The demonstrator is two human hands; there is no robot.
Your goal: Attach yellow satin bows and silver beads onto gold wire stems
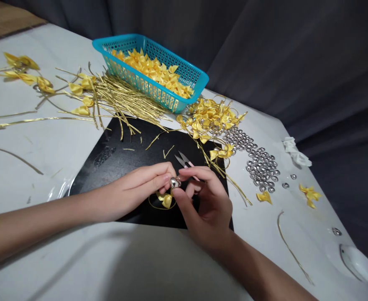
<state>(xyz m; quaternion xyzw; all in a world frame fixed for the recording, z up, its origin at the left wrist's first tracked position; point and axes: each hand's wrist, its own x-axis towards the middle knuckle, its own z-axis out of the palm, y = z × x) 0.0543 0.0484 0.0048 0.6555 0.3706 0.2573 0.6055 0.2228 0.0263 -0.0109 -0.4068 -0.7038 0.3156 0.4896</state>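
Above a black mat (108, 167), my left hand (146, 186) and my right hand (207, 200) meet fingertip to fingertip. Between them is a small shiny silver bell (175, 182), pinched by the thumb and fingers of both hands. Just below hangs a yellow ribbon bow (166, 200) with a loop of thin gold cord; where the cord joins the bell is hidden by my fingers. Small thread snips (184, 160) lie on the mat behind my right hand, blades pointing away, their handles partly covered by my fingers.
A blue basket (179, 99) of yellow ribbon bows stands at the back. Gold cords (130, 98) lie before it. To the right are bows with cords (215, 117), silver bells (262, 167), crumpled white material (297, 154) and a white oval object (359, 263).
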